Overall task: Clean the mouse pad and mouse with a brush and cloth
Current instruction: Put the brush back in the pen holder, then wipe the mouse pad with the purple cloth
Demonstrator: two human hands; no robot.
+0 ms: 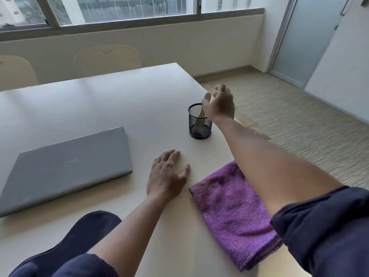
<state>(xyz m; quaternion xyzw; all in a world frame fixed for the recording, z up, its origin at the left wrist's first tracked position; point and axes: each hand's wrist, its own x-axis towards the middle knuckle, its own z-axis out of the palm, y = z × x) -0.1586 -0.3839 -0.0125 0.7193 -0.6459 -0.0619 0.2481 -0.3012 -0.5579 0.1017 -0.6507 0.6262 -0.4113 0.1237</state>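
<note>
While left hand (167, 172) lies flat, right hand (219, 102) seemingly touches brush (205, 104).

Brush (206, 97) mostly hidden by right hand (220, 104) and mesh cup (199, 124)

One laptop (65, 166), one mesh cup (199, 121), one brush (205, 102), one cloth (233, 212), two chairs (106, 60).

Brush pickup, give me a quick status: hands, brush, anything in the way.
Right hand at the brush handle in the mesh cup, grip unclear. Left hand open on the table. Purple cloth untouched. Nothing blocking.
</note>
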